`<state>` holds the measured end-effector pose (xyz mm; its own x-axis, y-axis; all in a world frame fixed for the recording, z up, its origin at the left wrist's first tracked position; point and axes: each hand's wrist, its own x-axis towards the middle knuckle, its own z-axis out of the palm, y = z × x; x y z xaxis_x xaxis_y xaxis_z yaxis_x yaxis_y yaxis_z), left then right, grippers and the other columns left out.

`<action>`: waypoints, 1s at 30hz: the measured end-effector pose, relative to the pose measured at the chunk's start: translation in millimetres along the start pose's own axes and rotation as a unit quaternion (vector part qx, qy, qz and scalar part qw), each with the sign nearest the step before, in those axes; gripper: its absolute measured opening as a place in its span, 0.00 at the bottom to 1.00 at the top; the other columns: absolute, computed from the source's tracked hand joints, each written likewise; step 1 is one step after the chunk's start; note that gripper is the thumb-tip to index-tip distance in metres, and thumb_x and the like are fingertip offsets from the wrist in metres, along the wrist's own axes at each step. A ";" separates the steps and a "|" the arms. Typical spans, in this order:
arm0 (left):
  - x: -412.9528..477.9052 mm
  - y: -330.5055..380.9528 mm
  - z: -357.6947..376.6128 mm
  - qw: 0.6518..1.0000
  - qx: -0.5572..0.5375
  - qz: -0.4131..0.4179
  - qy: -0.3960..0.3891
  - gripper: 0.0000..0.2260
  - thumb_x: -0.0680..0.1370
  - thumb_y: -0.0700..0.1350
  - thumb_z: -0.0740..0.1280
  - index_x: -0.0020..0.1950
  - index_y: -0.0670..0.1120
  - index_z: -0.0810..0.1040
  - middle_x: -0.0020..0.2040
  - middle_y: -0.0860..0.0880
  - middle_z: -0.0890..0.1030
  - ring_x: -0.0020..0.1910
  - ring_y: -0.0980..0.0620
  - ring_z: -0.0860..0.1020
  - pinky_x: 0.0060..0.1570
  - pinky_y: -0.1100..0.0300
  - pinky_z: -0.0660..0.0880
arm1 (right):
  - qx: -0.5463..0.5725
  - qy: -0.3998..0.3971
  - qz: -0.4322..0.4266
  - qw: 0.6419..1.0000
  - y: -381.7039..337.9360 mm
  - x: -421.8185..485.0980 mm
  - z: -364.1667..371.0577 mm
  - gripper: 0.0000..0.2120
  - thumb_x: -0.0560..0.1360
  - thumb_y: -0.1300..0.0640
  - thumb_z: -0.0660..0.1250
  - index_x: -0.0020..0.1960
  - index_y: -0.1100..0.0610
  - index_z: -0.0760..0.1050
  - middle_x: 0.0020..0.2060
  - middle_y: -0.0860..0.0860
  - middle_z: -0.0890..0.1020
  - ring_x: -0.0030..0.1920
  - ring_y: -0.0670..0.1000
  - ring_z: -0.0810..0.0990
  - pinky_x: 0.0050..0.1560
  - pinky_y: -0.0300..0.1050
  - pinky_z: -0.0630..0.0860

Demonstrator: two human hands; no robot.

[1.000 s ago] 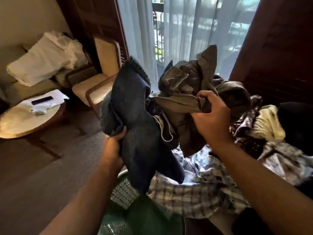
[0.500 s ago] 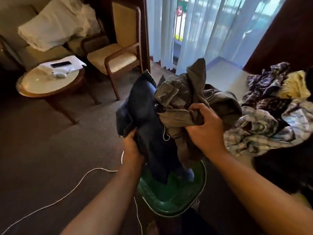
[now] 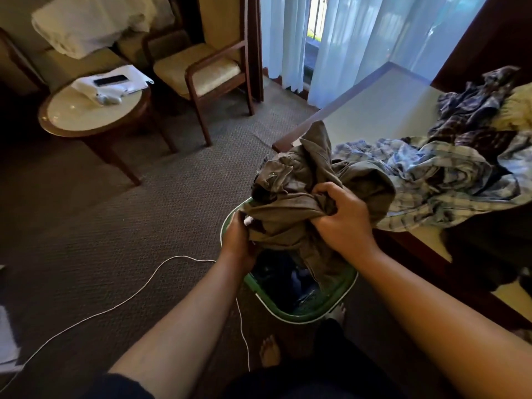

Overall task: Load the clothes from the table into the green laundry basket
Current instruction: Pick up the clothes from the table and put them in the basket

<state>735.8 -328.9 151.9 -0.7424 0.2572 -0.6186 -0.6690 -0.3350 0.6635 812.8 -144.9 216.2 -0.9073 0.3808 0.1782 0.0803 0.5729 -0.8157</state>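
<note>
A crumpled olive-grey garment (image 3: 305, 191) hangs over the mouth of the green laundry basket (image 3: 331, 308) on the floor. My right hand (image 3: 341, 223) grips a bunch of its cloth from above. My left hand (image 3: 237, 240) holds the garment's lower left edge at the basket's rim. Dark blue jeans (image 3: 290, 280) lie inside the basket, partly hidden by the garment. On the table (image 3: 383, 110) to the right lie a blue plaid shirt (image 3: 431, 180), a dark patterned garment (image 3: 472, 113) and a yellowish cloth (image 3: 518, 108).
A white cable (image 3: 138, 295) runs across the carpet left of the basket. A round side table (image 3: 86, 116) with a phone and a wooden armchair (image 3: 207, 73) stand at the back left. My bare feet (image 3: 269, 352) are beside the basket.
The blue jeans have dropped from my left hand into the basket. Both hands have lowered the olive-grey garment to the basket's mouth, and my left hand now holds that garment.
</note>
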 end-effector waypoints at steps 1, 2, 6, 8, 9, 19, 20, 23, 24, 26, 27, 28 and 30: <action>-2.3 0.1 -2.5 1.000 0.003 0.005 -0.007 0.18 0.85 0.53 0.59 0.56 0.45 0.85 0.50 0.42 0.87 0.41 0.45 0.86 0.35 0.57 0.83 | 0.002 -0.004 0.002 1.000 0.5 0.2 1.2 0.14 0.70 0.55 0.76 0.56 0.50 0.82 0.52 0.47 0.82 0.51 0.47 0.81 0.51 0.34 0.76; -5.9 0.4 -3.7 1.000 0.007 0.015 -0.009 0.18 0.85 0.54 0.59 0.56 0.46 0.85 0.52 0.42 0.87 0.42 0.45 0.87 0.36 0.56 0.83 | 0.001 -0.010 0.004 1.000 1.0 0.3 2.4 0.15 0.70 0.55 0.76 0.56 0.50 0.82 0.53 0.47 0.82 0.51 0.48 0.81 0.52 0.37 0.77; -12.3 -4.1 -8.8 0.998 0.011 0.051 -0.044 0.24 0.86 0.59 0.52 0.64 0.46 0.82 0.57 0.42 0.87 0.53 0.45 0.87 0.45 0.55 0.84 | -0.010 -0.040 0.021 0.999 3.3 -3.3 6.9 0.17 0.70 0.55 0.75 0.57 0.48 0.80 0.54 0.47 0.81 0.52 0.50 0.81 0.54 0.46 0.80; -16.5 -5.9 -8.6 0.997 0.016 0.064 -0.044 0.24 0.87 0.57 0.50 0.62 0.46 0.82 0.54 0.45 0.88 0.52 0.49 0.87 0.44 0.58 0.83 | -0.008 -0.048 0.032 0.998 5.7 -7.2 9.9 0.17 0.70 0.55 0.75 0.58 0.47 0.80 0.56 0.47 0.80 0.53 0.51 0.80 0.55 0.49 0.80; -16.8 -7.5 -8.0 0.996 0.017 0.073 -0.042 0.24 0.87 0.57 0.50 0.61 0.46 0.82 0.52 0.46 0.89 0.50 0.50 0.87 0.43 0.60 0.83 | -0.009 -0.051 0.036 0.998 7.4 -9.2 11.6 0.18 0.70 0.54 0.75 0.58 0.47 0.80 0.56 0.47 0.80 0.54 0.51 0.80 0.55 0.50 0.80; 22.8 -26.1 -24.0 0.986 0.120 0.059 0.096 0.16 0.84 0.47 0.60 0.68 0.46 0.81 0.66 0.43 0.82 0.65 0.46 0.80 0.69 0.46 0.75 | -0.145 -0.271 0.174 0.936 37.8 -16.5 14.5 0.33 0.77 0.45 0.68 0.78 0.36 0.57 0.78 0.48 0.62 0.70 0.55 0.71 0.69 0.51 0.73; 22.7 -27.5 -21.0 0.985 0.131 0.058 0.097 0.17 0.85 0.45 0.59 0.72 0.44 0.77 0.70 0.45 0.79 0.68 0.48 0.77 0.72 0.49 0.71 | -0.137 -0.261 0.179 0.939 39.4 -17.7 13.5 0.33 0.78 0.47 0.67 0.79 0.38 0.57 0.78 0.47 0.61 0.71 0.54 0.70 0.69 0.50 0.73; 18.9 -32.3 -6.9 0.982 0.168 0.048 0.069 0.19 0.87 0.43 0.57 0.77 0.45 0.71 0.71 0.50 0.73 0.71 0.51 0.71 0.70 0.57 0.66 | -0.111 -0.215 0.180 0.953 39.1 -16.8 7.1 0.32 0.80 0.51 0.66 0.80 0.47 0.58 0.78 0.48 0.64 0.75 0.50 0.67 0.72 0.48 0.69; 19.2 -33.9 -1.2 0.981 0.180 0.041 0.054 0.18 0.87 0.43 0.57 0.77 0.46 0.71 0.71 0.49 0.73 0.72 0.51 0.71 0.68 0.57 0.66 | -0.111 -0.203 0.176 0.957 38.2 -15.3 4.5 0.32 0.80 0.51 0.66 0.80 0.49 0.59 0.78 0.48 0.65 0.75 0.50 0.66 0.73 0.48 0.68; 20.4 -36.0 11.1 0.979 0.200 0.038 0.024 0.18 0.87 0.42 0.57 0.77 0.47 0.72 0.73 0.45 0.74 0.72 0.50 0.72 0.66 0.58 0.67 | -0.114 -0.181 0.171 0.962 37.4 -11.1 -1.4 0.32 0.80 0.52 0.66 0.81 0.52 0.59 0.77 0.50 0.66 0.75 0.50 0.66 0.74 0.50 0.67; 21.6 -36.7 17.8 0.977 0.208 0.038 0.002 0.18 0.87 0.42 0.57 0.77 0.47 0.72 0.73 0.45 0.74 0.71 0.50 0.72 0.65 0.58 0.68 | -0.114 -0.172 0.172 0.963 37.8 -8.9 -4.5 0.32 0.80 0.52 0.66 0.81 0.52 0.58 0.77 0.50 0.66 0.75 0.50 0.66 0.74 0.51 0.67; 22.7 -36.6 25.3 0.976 0.214 0.041 -0.018 0.17 0.87 0.42 0.57 0.77 0.47 0.72 0.73 0.45 0.74 0.70 0.51 0.73 0.64 0.59 0.69 | -0.114 -0.165 0.172 0.964 37.9 -6.7 -8.1 0.32 0.80 0.52 0.66 0.81 0.52 0.58 0.77 0.50 0.66 0.75 0.50 0.67 0.74 0.51 0.67; 23.0 -35.6 44.0 0.971 0.229 0.044 -0.058 0.17 0.87 0.44 0.58 0.76 0.50 0.73 0.70 0.48 0.75 0.68 0.53 0.74 0.62 0.61 0.71 | -0.114 -0.147 0.174 0.967 39.8 -2.2 -16.6 0.31 0.81 0.52 0.66 0.81 0.53 0.58 0.77 0.51 0.66 0.75 0.51 0.68 0.73 0.51 0.68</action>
<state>740.9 -271.1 132.5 -0.7783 0.3555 -0.5175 -0.5295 0.0714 0.8453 824.9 -111.0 192.5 -0.8846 0.3760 -0.2757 0.4598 0.6050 -0.6500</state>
